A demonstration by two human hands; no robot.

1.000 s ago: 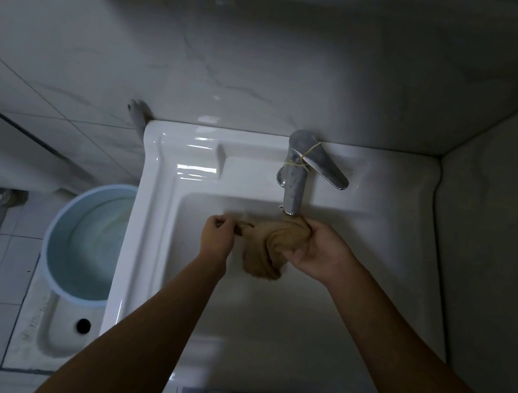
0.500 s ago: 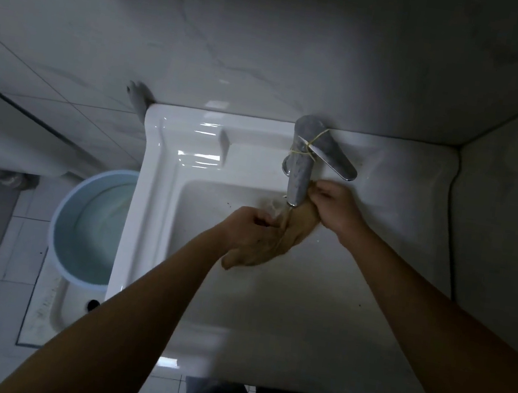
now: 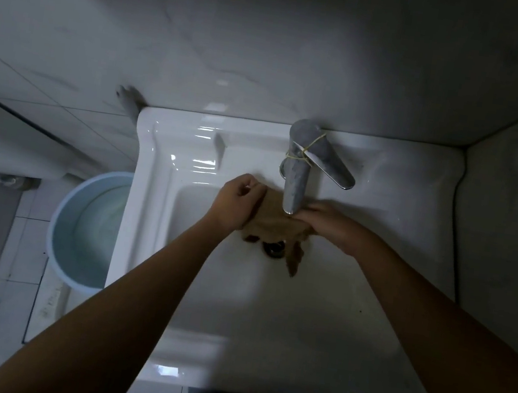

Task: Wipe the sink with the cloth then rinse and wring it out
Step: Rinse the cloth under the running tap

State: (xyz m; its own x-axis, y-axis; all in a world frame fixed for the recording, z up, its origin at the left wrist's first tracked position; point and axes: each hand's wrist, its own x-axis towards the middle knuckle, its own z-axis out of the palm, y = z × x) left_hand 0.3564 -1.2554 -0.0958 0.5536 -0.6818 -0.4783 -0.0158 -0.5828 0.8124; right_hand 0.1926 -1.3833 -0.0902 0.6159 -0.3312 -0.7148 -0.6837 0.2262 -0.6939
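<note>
A brown cloth (image 3: 275, 227) hangs stretched between my hands, right under the spout of the chrome tap (image 3: 297, 175). My left hand (image 3: 238, 201) grips its left end with curled fingers. My right hand (image 3: 327, 221) holds its right end just right of the spout. A loose corner of the cloth dangles over the dark drain (image 3: 273, 248) of the white sink (image 3: 351, 309). I cannot tell whether water runs from the tap.
A pale blue bucket (image 3: 86, 228) with water stands on the tiled floor left of the sink. Marble-look walls close in behind and on the right. The tap lever (image 3: 331, 170), tied with a yellowish band, points to the right.
The cloth was bunched and held more upright below the spout; now it is spread sideways between my hands. My left hand went up and left, my right hand dropped lower.
</note>
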